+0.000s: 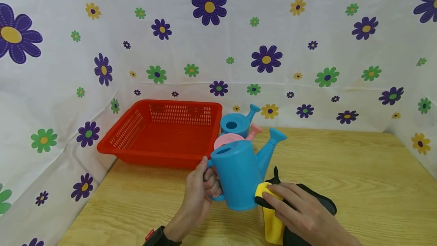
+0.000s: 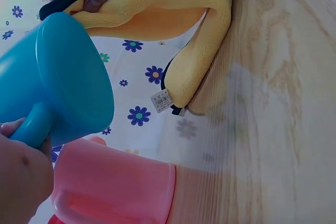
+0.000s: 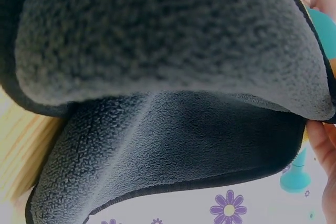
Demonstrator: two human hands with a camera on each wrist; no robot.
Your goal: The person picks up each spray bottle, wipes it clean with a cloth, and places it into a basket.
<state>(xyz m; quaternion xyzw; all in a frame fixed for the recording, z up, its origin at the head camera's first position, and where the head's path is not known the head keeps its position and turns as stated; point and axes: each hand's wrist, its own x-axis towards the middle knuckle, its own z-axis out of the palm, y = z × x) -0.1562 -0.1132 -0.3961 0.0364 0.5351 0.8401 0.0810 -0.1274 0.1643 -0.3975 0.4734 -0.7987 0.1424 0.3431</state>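
Observation:
A blue watering can is held above the table, slightly tilted, its spout to the right. My left hand grips its handle. In my right hand I pinch a cloth, yellow on one side and dark grey on the other, against the lower right of the can. The cloth's yellow side and a white label show in the left wrist view. Its grey side fills most of the right wrist view.
A red plastic basket stands at the back left. Beside it are a pink watering can, partly hidden behind the held one, and a second blue watering can. Behind the wooden table hangs a flower-patterned sheet.

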